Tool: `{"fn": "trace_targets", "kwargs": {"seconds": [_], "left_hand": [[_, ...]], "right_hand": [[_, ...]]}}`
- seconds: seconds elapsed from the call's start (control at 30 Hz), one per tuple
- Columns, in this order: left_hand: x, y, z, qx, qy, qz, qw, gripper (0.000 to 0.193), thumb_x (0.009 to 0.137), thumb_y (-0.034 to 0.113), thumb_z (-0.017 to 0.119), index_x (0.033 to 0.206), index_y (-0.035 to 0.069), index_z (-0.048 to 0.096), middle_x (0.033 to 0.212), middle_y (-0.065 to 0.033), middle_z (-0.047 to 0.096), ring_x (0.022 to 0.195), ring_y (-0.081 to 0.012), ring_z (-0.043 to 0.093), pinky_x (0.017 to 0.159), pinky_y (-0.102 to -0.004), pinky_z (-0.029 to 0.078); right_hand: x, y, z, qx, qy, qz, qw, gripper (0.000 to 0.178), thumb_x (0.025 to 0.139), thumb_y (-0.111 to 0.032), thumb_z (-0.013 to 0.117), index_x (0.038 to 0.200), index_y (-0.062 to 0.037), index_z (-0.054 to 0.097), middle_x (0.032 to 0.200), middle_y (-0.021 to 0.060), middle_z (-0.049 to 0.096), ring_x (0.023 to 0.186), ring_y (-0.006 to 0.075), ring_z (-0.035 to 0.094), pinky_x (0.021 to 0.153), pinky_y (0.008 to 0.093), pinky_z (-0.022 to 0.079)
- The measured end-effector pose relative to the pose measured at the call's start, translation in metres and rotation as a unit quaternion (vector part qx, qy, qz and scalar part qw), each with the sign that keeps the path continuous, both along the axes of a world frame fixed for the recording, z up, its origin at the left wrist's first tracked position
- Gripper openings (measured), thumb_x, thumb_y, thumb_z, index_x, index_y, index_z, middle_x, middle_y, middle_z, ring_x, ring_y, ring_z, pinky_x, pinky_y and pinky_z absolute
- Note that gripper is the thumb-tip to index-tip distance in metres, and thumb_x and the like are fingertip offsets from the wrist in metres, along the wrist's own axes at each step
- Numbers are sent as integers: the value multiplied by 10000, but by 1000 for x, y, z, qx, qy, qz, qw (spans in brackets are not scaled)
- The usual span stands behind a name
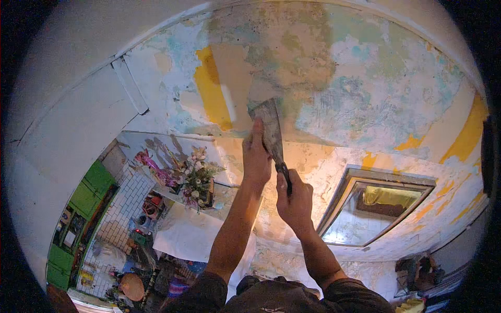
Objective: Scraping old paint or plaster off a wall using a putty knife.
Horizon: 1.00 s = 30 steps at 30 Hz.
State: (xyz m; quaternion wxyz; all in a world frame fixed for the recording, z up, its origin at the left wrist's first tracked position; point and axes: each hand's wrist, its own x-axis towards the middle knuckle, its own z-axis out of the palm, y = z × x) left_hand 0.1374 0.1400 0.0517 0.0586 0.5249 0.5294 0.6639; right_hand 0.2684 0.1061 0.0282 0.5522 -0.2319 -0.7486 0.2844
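Observation:
A wide-bladed scraper (271, 125) with a dark handle is held up against the patchy wall (360, 88). My right hand (296, 203) is wrapped round its handle. Higher up, my left hand (255, 161) grips the side of the blade, a finger pressed along the metal; its other fingers are partly hidden. The blade's wide edge meets the wall beside a strip of yellow paint (213, 88). Around it the surface shows mottled beige, pale blue and grey, with peeled patches.
To the right hangs a framed mirror or window (334, 224). Artificial flowers (195, 175) stand at lower left, above a white sheet (188, 232). Farther left are green cupboards (86, 195), white tiles (122, 195) and clutter. A white strip (129, 85) runs along the upper left.

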Motion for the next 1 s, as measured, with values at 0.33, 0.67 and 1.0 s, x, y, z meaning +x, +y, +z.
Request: {"fn": "trace_targets", "kwargs": {"seconds": [0.33,0.67,1.0], "left_hand": [[1,-4,13,9,-298,-139,944,415,958,450,462,961,55,587,717,-18,528,603,-78,508,497,-242,408],[-3,-7,14,28,-301,-124,945,445,992,422,394,1062,22,575,809,-45,559,662,-97,496,542,-245,429],[-17,-8,40,104,-368,-137,914,378,952,417,501,957,50,593,795,1,593,652,-84,554,550,-243,445]], "right_hand": [[0,-1,9,-28,-16,-6,999,159,916,-110,519,804,-1,493,526,149,490,429,299,515,432,362,368],[-3,-1,6,-24,-32,6,999,183,927,-141,511,808,-3,497,544,143,508,439,282,534,446,369,387],[-35,8,14,21,8,27,999,160,922,-135,515,832,-6,486,571,157,533,484,339,558,447,376,392]]}}
